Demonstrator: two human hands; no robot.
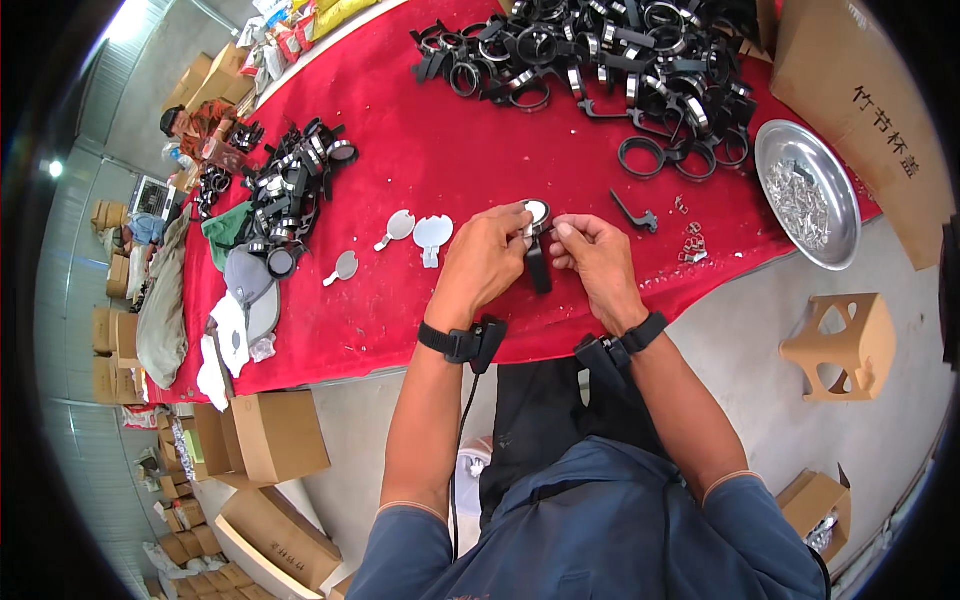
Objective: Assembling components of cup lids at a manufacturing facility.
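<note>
My left hand is closed on a black cup lid with a whitish disc at its top and a black strap-like part pointing toward me. Just right of it, my right hand has thumb and forefinger pinched together at the lid's edge. Whatever sits in that pinch is too small to make out. Left of my hands lie a pale tabbed disc and two smaller grey tabbed discs. A loose black handle piece rests beyond my right hand, with small metal clips beside it.
Black ring-shaped lid parts are heaped at the far side of the red-covered table. Finished-looking lids form a pile at left. A metal tray of clips and a cardboard box stand right; a stool is below. Another person sits far left.
</note>
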